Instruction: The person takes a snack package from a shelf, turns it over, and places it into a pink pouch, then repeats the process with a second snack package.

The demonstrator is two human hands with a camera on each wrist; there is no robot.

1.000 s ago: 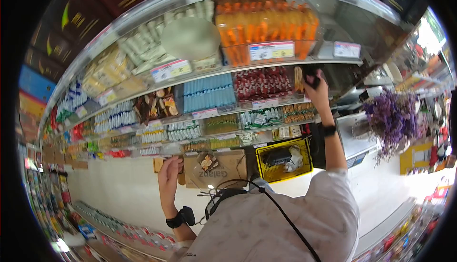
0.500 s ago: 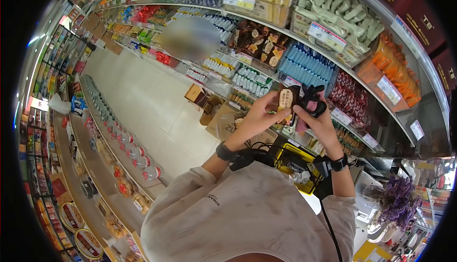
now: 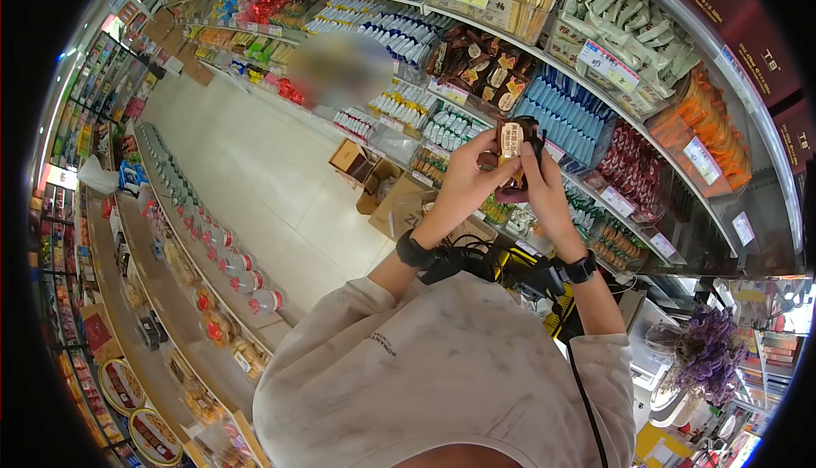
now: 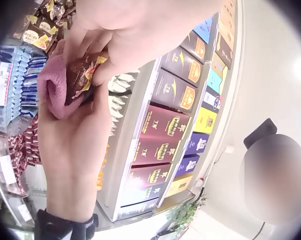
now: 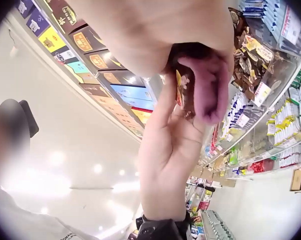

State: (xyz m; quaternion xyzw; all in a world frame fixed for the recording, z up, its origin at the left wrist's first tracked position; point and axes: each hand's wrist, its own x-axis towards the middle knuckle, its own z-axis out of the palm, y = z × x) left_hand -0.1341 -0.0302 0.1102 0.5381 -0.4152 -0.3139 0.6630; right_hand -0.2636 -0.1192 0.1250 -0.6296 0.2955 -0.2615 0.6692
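A brown snack packet (image 3: pixel 512 138) with a cream label is between both hands, in front of the shelves. The left hand (image 3: pixel 466 181) grips its left side. From the other side the right hand (image 3: pixel 546 198) holds the same packet, thumb on its front. A folded pink-purple cloth (image 5: pixel 210 112) is bunched in the right hand under the packet. In the left wrist view, the packet's dark wrapper (image 4: pixel 80 75) shows between the fingers beside the cloth. Similar brown packets (image 3: pixel 480 73) fill a shelf bin just beyond the hands.
Bins of blue packets (image 3: pixel 568 111), red packets (image 3: pixel 631 162) and orange packets (image 3: pixel 701 128) line the shelves. An opened cardboard box (image 3: pixel 399 213) stands on the floor below, near a yellow basket (image 3: pixel 557 319). Bottles (image 3: pixel 248 281) line a low shelf to the left. Dried purple flowers (image 3: pixel 710 340) stand at right.
The right hand has come from the right-hand shelf bin to meet the left hand at the packet. The head view has swung left. In the last half second both hands moved slightly up with the packet.
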